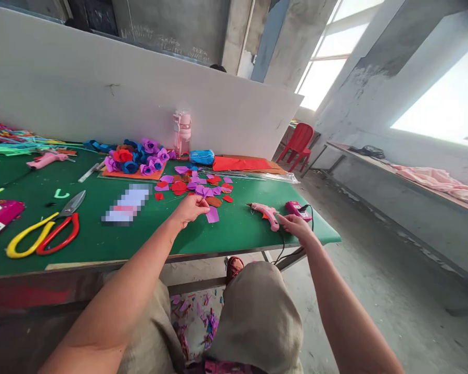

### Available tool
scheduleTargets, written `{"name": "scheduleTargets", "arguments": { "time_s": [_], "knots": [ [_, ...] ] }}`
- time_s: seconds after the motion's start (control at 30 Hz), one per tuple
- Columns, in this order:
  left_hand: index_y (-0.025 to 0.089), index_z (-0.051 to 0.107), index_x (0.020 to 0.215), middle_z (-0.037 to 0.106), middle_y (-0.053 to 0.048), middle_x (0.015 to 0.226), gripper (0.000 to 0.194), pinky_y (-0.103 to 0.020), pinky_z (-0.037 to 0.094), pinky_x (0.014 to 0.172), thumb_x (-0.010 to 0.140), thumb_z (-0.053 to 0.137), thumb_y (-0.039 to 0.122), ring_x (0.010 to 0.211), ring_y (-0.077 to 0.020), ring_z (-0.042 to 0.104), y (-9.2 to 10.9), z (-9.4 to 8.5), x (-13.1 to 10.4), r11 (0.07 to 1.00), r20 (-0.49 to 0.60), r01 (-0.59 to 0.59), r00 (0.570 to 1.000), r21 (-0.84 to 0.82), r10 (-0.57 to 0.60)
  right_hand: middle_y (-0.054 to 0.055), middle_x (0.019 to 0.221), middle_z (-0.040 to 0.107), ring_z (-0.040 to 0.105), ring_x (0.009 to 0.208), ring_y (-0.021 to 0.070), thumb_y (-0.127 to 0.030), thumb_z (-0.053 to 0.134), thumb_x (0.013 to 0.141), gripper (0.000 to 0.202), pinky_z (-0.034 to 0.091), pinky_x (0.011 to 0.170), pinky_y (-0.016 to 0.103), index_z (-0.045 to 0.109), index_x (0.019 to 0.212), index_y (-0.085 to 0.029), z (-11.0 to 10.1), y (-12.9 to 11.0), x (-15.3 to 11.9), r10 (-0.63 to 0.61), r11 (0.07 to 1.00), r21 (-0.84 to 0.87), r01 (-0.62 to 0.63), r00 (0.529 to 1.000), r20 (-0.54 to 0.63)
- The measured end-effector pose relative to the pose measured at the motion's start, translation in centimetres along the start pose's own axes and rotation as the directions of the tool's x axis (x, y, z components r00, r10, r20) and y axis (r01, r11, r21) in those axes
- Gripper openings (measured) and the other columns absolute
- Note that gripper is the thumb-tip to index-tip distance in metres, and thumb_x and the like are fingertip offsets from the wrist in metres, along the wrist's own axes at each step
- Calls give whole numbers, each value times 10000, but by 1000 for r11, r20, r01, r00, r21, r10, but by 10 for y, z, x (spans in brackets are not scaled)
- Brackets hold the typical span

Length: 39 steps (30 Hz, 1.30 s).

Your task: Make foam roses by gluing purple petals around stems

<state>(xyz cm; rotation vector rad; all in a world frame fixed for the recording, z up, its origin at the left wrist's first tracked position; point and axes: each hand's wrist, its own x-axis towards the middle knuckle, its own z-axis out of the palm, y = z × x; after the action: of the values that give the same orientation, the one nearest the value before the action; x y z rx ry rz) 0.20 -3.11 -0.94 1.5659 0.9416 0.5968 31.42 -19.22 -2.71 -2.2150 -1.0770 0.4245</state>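
Note:
My left hand (192, 210) is closed in a pinch at the near side of the petal pile, with a purple paper piece (212, 215) right at its fingertips. My right hand (294, 227) reaches the handle end of a pink glue gun (265, 212), which lies on the green table (234, 236); whether its fingers grip the gun is hard to make out. Red, brown and purple petals (179, 187) are scattered beyond my left hand. Behind them sits a heap of blue, purple and red paper flowers (130, 158).
Scissors (62, 223) and a second pink glue gun (49, 160) lie at the left. A pink bottle (182, 135) stands by the white board (140, 93). A magenta power strip (297, 210) with a cable sits near the right edge, and red sheets (239, 164) lie at the back.

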Motion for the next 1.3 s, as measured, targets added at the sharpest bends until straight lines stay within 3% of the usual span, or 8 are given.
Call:
{"name": "scheduleTargets", "arguments": {
  "time_s": [0.23,0.5,0.73,0.83,0.9,1.03,1.17,1.3],
  "knots": [
    [139,524,618,510,43,530,123,-172,210,375,643,644,146,381,-25,329,-3,-1,0,998,-19,12,1000,57,-11,-7,543,565,453,493,105,-484,593,678,323,301,458,214,537,626,-170,13,-20,9,-10,988,-146,46,971,239],
    [142,511,625,530,40,526,113,-170,174,361,661,616,124,349,-21,298,-5,2,-1,995,37,45,998,87,-48,36,537,560,506,556,162,-484,481,756,367,306,504,248,531,556,-181,14,-21,5,-43,936,-341,88,990,136],
    [137,519,622,563,32,543,100,-166,188,358,649,616,143,342,-14,281,-9,-2,0,996,35,13,999,90,-16,43,480,571,520,507,167,-498,422,797,432,346,501,265,438,477,-210,26,-43,-1,-62,907,-395,146,974,218],
    [139,533,622,568,30,530,88,-173,179,353,638,616,166,337,-24,286,-13,-3,2,993,53,-5,999,119,-1,37,443,541,500,467,168,-541,485,762,434,368,487,284,431,479,-216,23,-41,-6,-68,958,-262,119,978,195],
    [137,551,608,575,23,522,78,-172,230,370,617,624,163,366,-41,359,-16,-3,4,985,49,-34,998,167,27,23,472,542,517,483,169,-573,527,730,405,411,496,292,479,558,-210,20,-40,-12,-65,998,-10,69,980,185],
    [133,601,596,575,18,488,61,-190,375,482,558,645,115,496,-99,530,-22,-3,8,968,32,-67,998,241,61,15,660,586,574,631,157,-535,621,704,369,481,607,283,556,830,-195,15,-45,-29,-182,846,529,67,969,169],
    [143,648,586,615,-3,528,47,-218,407,541,554,632,111,571,-132,573,-24,-3,9,932,-5,-67,997,356,73,-2,679,562,537,600,129,-463,671,700,351,471,597,278,563,910,-204,15,-57,-45,-222,723,690,-41,932,287],
    [148,668,601,630,-11,567,54,-221,384,518,565,631,130,564,-129,555,-23,-2,7,880,-41,-33,997,473,59,-36,594,508,476,525,101,-471,624,744,301,401,506,234,550,864,-205,21,-72,-56,-227,724,681,-112,893,388]
  ]
}}
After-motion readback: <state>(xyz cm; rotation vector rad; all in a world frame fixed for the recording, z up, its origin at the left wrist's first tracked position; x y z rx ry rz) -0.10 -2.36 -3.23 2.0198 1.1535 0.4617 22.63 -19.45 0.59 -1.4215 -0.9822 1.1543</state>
